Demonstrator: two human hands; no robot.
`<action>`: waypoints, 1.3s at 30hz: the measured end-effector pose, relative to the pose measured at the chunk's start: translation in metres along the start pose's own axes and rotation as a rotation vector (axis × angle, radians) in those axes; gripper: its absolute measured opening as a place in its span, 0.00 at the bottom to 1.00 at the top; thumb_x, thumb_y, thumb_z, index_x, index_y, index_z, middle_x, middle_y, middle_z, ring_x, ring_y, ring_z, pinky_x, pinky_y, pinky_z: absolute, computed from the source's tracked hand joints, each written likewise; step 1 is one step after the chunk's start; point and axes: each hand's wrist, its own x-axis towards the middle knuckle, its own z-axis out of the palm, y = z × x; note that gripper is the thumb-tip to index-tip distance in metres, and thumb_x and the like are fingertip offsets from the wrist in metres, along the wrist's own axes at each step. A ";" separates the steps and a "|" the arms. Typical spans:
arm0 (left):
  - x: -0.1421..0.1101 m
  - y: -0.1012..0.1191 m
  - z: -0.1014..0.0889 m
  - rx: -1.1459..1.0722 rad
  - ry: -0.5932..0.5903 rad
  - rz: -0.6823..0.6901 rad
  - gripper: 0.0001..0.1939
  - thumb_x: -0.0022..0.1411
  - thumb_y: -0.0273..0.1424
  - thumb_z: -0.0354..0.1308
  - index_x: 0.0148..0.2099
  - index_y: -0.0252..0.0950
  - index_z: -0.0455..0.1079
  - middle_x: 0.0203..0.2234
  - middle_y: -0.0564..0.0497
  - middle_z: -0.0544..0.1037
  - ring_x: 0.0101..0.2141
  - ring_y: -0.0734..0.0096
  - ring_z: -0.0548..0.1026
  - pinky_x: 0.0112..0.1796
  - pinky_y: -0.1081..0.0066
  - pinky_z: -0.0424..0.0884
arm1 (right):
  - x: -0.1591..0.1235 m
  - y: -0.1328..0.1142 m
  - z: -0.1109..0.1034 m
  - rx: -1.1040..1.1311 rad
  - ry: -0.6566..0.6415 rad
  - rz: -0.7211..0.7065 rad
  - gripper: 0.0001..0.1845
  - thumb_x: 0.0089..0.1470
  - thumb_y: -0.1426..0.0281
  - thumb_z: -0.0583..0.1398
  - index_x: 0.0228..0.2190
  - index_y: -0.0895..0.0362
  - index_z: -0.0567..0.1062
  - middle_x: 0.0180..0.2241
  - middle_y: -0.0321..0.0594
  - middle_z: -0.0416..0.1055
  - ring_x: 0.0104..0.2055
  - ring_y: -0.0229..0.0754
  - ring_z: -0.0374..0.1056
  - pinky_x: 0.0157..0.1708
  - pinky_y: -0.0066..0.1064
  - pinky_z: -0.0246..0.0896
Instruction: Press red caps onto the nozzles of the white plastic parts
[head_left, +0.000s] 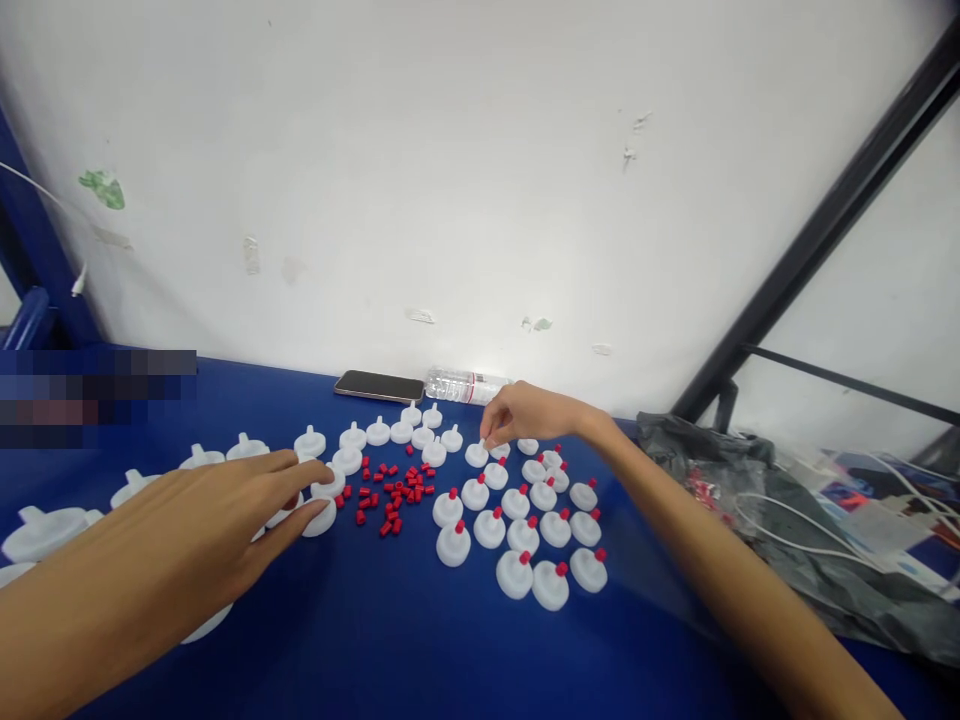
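Note:
My left hand [225,505] reaches over the white spouted lids at the left, fingers apart. Its fingertips are over a white lid [328,482], and its thumb is near another white lid [321,520]; I cannot tell if they touch. Further back, my right hand [514,412] is closed in a pinch at the spout of a white spouted lid [476,456]. Its fingers hide whether a red cap is there. Small red caps [399,488] lie loose between the hands. Right of them stand several white lids with red caps on their spouts [517,503].
A phone [379,386] and a clear plastic bottle [461,385] lie against the white wall. More bare white lids [49,533] spread across the left of the blue table [360,640]. A dark plastic bag [795,540] and cables are at the right, beside a black metal bar [817,220].

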 end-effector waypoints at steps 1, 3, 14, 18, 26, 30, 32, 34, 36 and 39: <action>0.000 0.005 -0.002 0.006 0.013 0.001 0.38 0.77 0.53 0.36 0.60 0.54 0.88 0.55 0.47 0.93 0.50 0.40 0.93 0.45 0.48 0.86 | 0.000 -0.005 0.003 -0.021 0.022 0.001 0.05 0.59 0.67 0.77 0.36 0.55 0.93 0.35 0.41 0.90 0.38 0.47 0.84 0.40 0.34 0.72; -0.002 0.017 -0.005 0.019 0.048 0.007 0.39 0.78 0.54 0.35 0.64 0.52 0.87 0.60 0.46 0.92 0.54 0.39 0.92 0.49 0.46 0.87 | -0.002 -0.017 0.005 -0.067 0.074 -0.004 0.04 0.61 0.70 0.74 0.33 0.55 0.92 0.33 0.41 0.90 0.36 0.46 0.83 0.40 0.34 0.71; -0.006 0.041 -0.003 0.009 0.403 0.259 0.34 0.85 0.50 0.40 0.59 0.52 0.90 0.47 0.48 0.96 0.39 0.49 0.94 0.36 0.58 0.87 | -0.012 -0.055 0.015 -0.267 0.202 0.065 0.08 0.57 0.65 0.82 0.35 0.52 0.92 0.35 0.44 0.89 0.35 0.50 0.79 0.36 0.38 0.63; -0.006 0.037 0.002 0.032 0.412 0.294 0.31 0.85 0.46 0.42 0.56 0.51 0.90 0.46 0.50 0.95 0.38 0.48 0.94 0.34 0.56 0.88 | -0.005 -0.048 0.020 -0.255 0.162 0.088 0.15 0.55 0.79 0.80 0.23 0.54 0.86 0.28 0.41 0.85 0.33 0.48 0.80 0.35 0.37 0.64; -0.012 0.048 0.004 -0.031 0.516 0.161 0.44 0.84 0.63 0.44 0.87 0.44 0.63 0.49 0.46 0.95 0.32 0.48 0.93 0.31 0.57 0.86 | -0.025 -0.092 0.018 0.065 0.276 -0.265 0.03 0.69 0.69 0.76 0.39 0.52 0.92 0.39 0.37 0.92 0.42 0.46 0.88 0.44 0.35 0.77; -0.015 0.051 -0.003 -0.175 0.532 0.244 0.31 0.85 0.61 0.50 0.75 0.55 0.75 0.34 0.58 0.92 0.19 0.64 0.80 0.24 0.66 0.75 | -0.036 -0.121 0.036 0.243 0.332 -0.584 0.06 0.74 0.67 0.73 0.40 0.50 0.91 0.39 0.33 0.92 0.39 0.42 0.86 0.44 0.34 0.78; -0.015 0.050 -0.008 -0.203 0.555 0.262 0.24 0.86 0.58 0.51 0.66 0.57 0.81 0.29 0.61 0.88 0.16 0.69 0.73 0.25 0.68 0.72 | -0.038 -0.129 0.041 0.192 0.358 -0.602 0.09 0.79 0.65 0.68 0.44 0.50 0.90 0.39 0.33 0.91 0.37 0.41 0.84 0.43 0.34 0.75; -0.013 0.049 -0.012 -0.154 0.608 0.270 0.27 0.86 0.59 0.49 0.65 0.54 0.82 0.33 0.59 0.89 0.15 0.71 0.71 0.24 0.68 0.70 | -0.037 -0.130 0.043 0.081 0.432 -0.526 0.14 0.84 0.61 0.63 0.49 0.51 0.89 0.37 0.35 0.89 0.36 0.42 0.81 0.43 0.34 0.71; -0.011 0.047 -0.016 -0.066 0.643 0.263 0.32 0.88 0.58 0.44 0.64 0.49 0.84 0.40 0.55 0.92 0.14 0.72 0.71 0.22 0.67 0.69 | -0.030 -0.122 0.043 -0.053 0.502 -0.388 0.16 0.85 0.61 0.60 0.52 0.53 0.87 0.34 0.36 0.87 0.34 0.43 0.79 0.42 0.35 0.67; -0.009 0.045 -0.017 0.010 0.656 0.277 0.34 0.89 0.56 0.41 0.59 0.46 0.87 0.44 0.53 0.93 0.15 0.72 0.75 0.21 0.66 0.70 | -0.013 -0.102 0.047 -0.195 0.364 -0.208 0.14 0.84 0.65 0.62 0.50 0.56 0.88 0.33 0.39 0.87 0.34 0.44 0.79 0.39 0.35 0.62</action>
